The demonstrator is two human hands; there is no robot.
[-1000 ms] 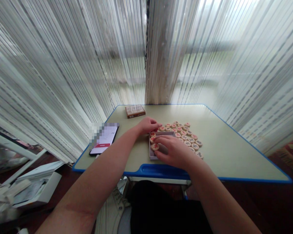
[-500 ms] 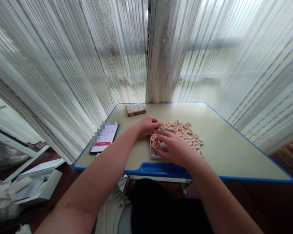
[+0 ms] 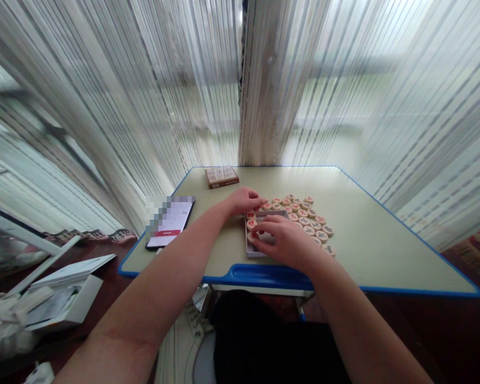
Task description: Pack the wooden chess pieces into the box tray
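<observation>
A shallow open box tray stands near the table's front edge, with round wooden Chinese chess pieces lined up along its left side. My right hand reaches over the tray, thumb and fingers closed on a red-marked Chinese chess piece at the lower end of that line. Beyond the tray's far left corner is my left hand, its fingers drawn together. Those fingertips meet the left edge of another piece; whether they grip anything is hidden. Several loose pieces, red and dark-marked, lie face up right of and behind the tray.
A brown patterned box lies at the table's back left. By the left edge rests a phone with a lit screen. The table has a blue rim and a blue front groove. Striped curtains hang behind.
My right hand has lowered the red-marked piece slightly into line below the others in the tray. My left hand has barely moved. The view has shifted a little.
</observation>
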